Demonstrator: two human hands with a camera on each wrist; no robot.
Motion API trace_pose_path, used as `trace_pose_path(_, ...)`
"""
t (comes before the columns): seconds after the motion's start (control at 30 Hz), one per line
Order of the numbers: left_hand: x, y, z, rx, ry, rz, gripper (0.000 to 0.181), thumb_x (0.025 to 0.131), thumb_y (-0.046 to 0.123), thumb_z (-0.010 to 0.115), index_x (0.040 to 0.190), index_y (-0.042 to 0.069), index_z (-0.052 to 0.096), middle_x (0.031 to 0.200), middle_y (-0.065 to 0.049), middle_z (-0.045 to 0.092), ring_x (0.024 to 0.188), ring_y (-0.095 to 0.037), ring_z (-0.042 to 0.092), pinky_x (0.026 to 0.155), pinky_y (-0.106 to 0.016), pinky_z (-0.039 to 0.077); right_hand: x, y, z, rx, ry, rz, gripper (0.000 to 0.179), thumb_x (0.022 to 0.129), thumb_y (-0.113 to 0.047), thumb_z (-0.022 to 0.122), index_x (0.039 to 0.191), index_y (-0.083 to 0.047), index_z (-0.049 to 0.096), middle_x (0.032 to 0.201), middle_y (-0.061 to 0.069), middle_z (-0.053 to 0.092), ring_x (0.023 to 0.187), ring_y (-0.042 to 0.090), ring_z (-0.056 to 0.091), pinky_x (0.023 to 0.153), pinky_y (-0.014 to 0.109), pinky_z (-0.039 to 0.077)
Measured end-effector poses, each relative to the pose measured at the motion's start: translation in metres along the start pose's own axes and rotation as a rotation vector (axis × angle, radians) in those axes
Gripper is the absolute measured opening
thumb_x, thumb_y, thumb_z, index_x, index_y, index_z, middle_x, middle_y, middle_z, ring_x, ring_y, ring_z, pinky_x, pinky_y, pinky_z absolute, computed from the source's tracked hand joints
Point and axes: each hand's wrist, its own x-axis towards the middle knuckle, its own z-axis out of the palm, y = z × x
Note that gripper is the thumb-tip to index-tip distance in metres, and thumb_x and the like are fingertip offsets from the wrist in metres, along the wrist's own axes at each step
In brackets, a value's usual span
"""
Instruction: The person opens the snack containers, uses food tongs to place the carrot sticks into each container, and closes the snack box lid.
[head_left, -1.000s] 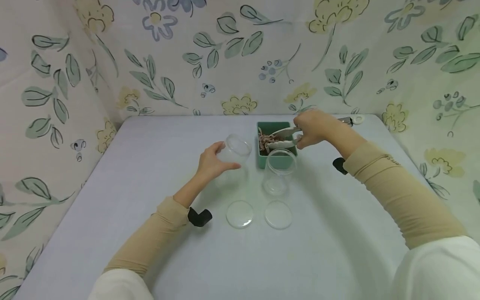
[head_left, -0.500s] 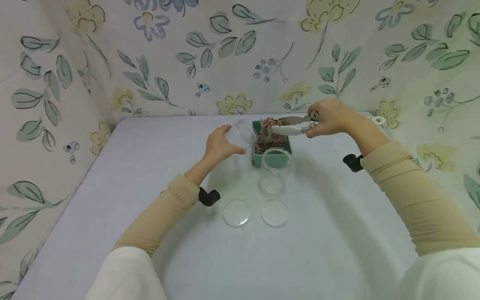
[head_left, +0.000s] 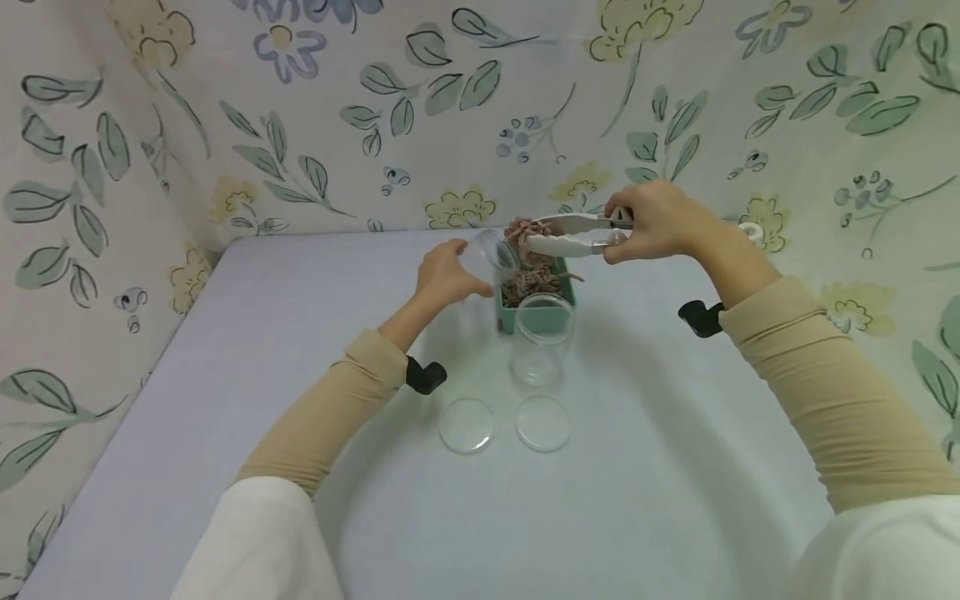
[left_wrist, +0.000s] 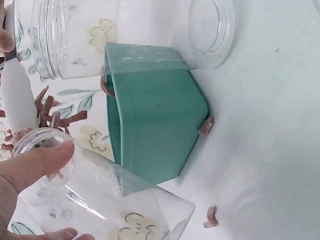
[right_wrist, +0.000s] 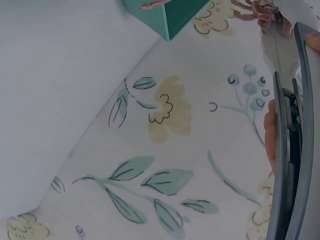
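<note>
My left hand (head_left: pixel 444 277) holds a clear plastic jar (left_wrist: pixel 95 185) around its side, tilted with its mouth toward the tongs. My right hand (head_left: pixel 654 221) grips metal tongs (head_left: pixel 573 245) with white tips. Between those tips is a clump of brown, dried-looking strips (head_left: pixel 521 236), right at the jar's mouth; some strips show inside the rim in the left wrist view. Below stands a green rectangular container (left_wrist: pixel 160 110) with more brown strips (head_left: pixel 534 287) in it. A second clear jar (head_left: pixel 537 362) stands upright and open in front of the container.
Two clear round lids, a left one (head_left: pixel 467 426) and a right one (head_left: pixel 543 423), lie on the white table (head_left: pixel 570 517) nearer to me. Two small brown pieces, one by the container (left_wrist: pixel 206 126) and one farther off (left_wrist: pixel 211 216), lie loose. A floral cloth (head_left: pixel 420 125) hangs behind.
The tongs went from inside the green container up and out with a clump of strips, then left to the jar. The left hand's jar moved closer and tipped toward the tongs.
</note>
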Motion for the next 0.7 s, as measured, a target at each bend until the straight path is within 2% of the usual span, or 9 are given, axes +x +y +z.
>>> trace_pose_path(0.17, 0.0012, 0.0004, -0.0017, -0.001, 0.000, -0.028, 0.089, 0.072, 0.027, 0.087, 0.145, 0.003, 0.043, 0.146, -0.012, 0.047, 0.131, -0.032, 0.044, 0.106, -0.042, 0.039, -0.0003, -0.0016, -0.0015, 0.030, 0.040, 0.018, 0.041, 0.071, -0.018, 0.073, 0.105, 0.005, 0.067, 0.076, 0.011, 0.059, 0.063, 0.022, 0.046, 0.054, 0.033, 0.037)
trace_pose_path(0.27, 0.0025, 0.0027, -0.0011, -0.022, 0.003, -0.019, 0.087, 0.072, 0.024, 0.087, 0.144, 0.003, 0.044, 0.145, -0.012, 0.048, 0.131, -0.031, 0.044, 0.106, -0.042, 0.038, -0.0005, -0.0030, -0.0002, 0.048, 0.035, 0.034, 0.043, 0.072, -0.020, 0.074, 0.107, 0.004, 0.067, 0.077, 0.011, 0.059, 0.066, 0.023, 0.047, 0.055, 0.034, 0.037)
trace_pose_path(0.47, 0.0040, 0.0068, 0.0035, -0.097, -0.036, 0.024, 0.086, 0.070, 0.021, 0.088, 0.143, 0.003, 0.045, 0.144, -0.012, 0.048, 0.132, -0.030, 0.043, 0.107, -0.039, 0.037, 0.0014, -0.0053, 0.0038, 0.037, -0.003, 0.002, 0.044, 0.072, -0.020, 0.073, 0.108, 0.003, 0.067, 0.072, 0.008, 0.054, 0.064, 0.022, 0.044, 0.055, 0.033, 0.034)
trace_pose_path(0.6, 0.0040, 0.0021, 0.0061, -0.174, -0.053, 0.013, 0.084, 0.069, 0.020, 0.089, 0.141, 0.007, 0.048, 0.143, -0.009, 0.050, 0.131, -0.027, 0.044, 0.106, -0.038, 0.039, 0.0017, -0.0051, 0.0028, 0.035, 0.001, -0.032, 0.042, 0.070, -0.017, 0.074, 0.106, 0.003, 0.068, 0.067, 0.006, 0.050, 0.060, 0.019, 0.040, 0.054, 0.033, 0.032)
trace_pose_path(0.7, 0.0050, -0.0013, 0.0071, -0.218, -0.049, 0.025, 0.084, 0.068, 0.019, 0.090, 0.140, 0.009, 0.050, 0.142, -0.006, 0.051, 0.132, -0.023, 0.044, 0.106, -0.035, 0.039, 0.0028, -0.0065, 0.0010, 0.033, -0.018, -0.040, 0.041, 0.070, -0.017, 0.074, 0.105, 0.003, 0.068, 0.068, 0.006, 0.053, 0.059, 0.019, 0.041, 0.054, 0.033, 0.033)
